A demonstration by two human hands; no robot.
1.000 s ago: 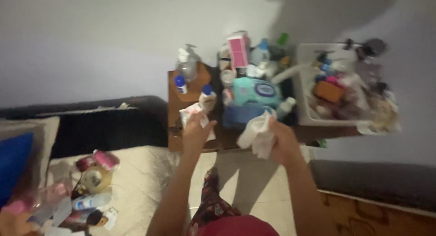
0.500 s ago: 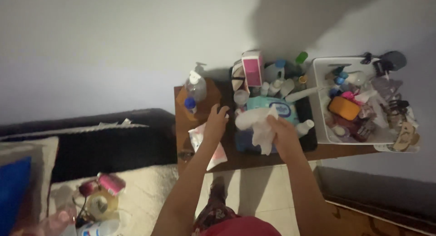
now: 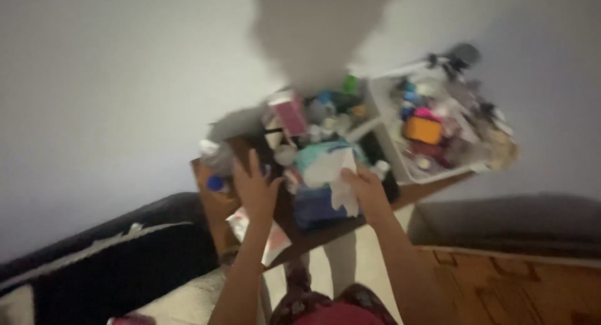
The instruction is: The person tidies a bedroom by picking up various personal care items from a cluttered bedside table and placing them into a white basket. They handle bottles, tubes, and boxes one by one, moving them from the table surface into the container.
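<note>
My left hand point(image 3: 253, 186) is stretched out with fingers spread over the left part of a small brown table point(image 3: 216, 209), close to a clear pump bottle point(image 3: 219, 155) and a small blue-capped bottle point(image 3: 215, 183). It holds nothing. My right hand point(image 3: 368, 190) grips a crumpled white cloth point(image 3: 337, 175) above a teal wipes pack point(image 3: 316, 155) and a blue pack point(image 3: 315, 206). A white and pink packet point(image 3: 268, 232) lies on the table's near edge beside my left forearm. The view is tilted and blurred.
A white tray point(image 3: 389, 150) full of small cosmetics stands at the table's right end. A pink box point(image 3: 291, 114) and several bottles crowd the back by the wall. A dark sofa back point(image 3: 113, 262) is at lower left, a patterned wooden floor point(image 3: 519, 287) at lower right.
My left hand has left the white and pink packet and moved up over the table with fingers spread. The right hand still holds the cloth. The camera has tilted and swung right.
</note>
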